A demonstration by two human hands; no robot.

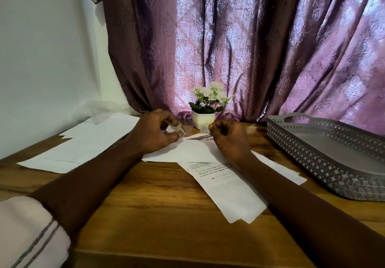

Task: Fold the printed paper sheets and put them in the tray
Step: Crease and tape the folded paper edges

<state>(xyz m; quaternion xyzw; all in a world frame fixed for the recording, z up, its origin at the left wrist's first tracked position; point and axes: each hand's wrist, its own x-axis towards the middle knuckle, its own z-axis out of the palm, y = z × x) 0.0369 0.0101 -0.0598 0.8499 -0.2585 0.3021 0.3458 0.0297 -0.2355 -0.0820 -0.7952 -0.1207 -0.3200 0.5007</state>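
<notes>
A white printed sheet (187, 151) lies folded over on the wooden table, a strip of its print showing at the far edge. My left hand (153, 133) has its fingers curled and pinches the sheet's far left corner; something small and shiny sits at the fingertips. My right hand (230, 139) is curled too and pinches the sheet's far right edge. A second printed sheet (227, 188) lies partly under my right forearm, angled toward me. The grey perforated tray (312, 163) stands at the right with nothing visible in it.
Several white sheets (89, 144) are spread at the left of the table. A small white pot of white flowers (203, 119) stands just behind my hands, in front of a purple curtain. Crumpled clear plastic (98, 109) lies at the back left.
</notes>
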